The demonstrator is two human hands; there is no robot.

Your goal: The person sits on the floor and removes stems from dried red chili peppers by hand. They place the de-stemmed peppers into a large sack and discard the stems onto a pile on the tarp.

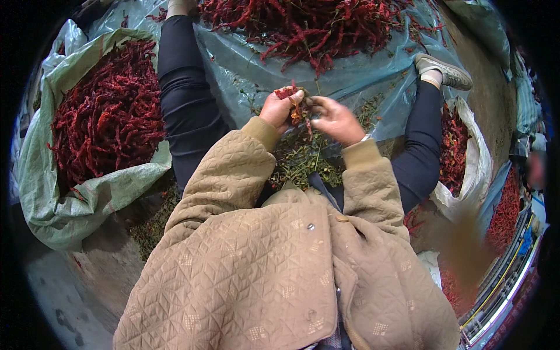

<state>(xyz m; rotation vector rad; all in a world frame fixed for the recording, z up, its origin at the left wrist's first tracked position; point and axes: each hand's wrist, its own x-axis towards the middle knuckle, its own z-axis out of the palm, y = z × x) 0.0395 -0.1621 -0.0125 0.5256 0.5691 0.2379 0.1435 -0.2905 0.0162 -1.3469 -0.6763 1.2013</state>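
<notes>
My left hand point(275, 111) grips a few dried red chili peppers point(296, 114), some of them orange and shrivelled, between thumb and fingers. Close beside it, my right hand point(337, 120) has its fingertips at the stem side of the same peppers. Blur hides whether those fingers pinch a stem. Below both hands, a heap of green-brown stems and pepper scraps point(306, 164) lies between my legs. In front, a large pile of dried red chili peppers point(323, 30) rests on a blue plastic sheet point(236, 65).
At my left stands an open woven sack point(92, 203) full of dried chili peppers point(109, 113). A white sack point(477, 162) with red peppers is by my right leg. More red peppers point(503, 214) lie farther right. My legs flank the sheet.
</notes>
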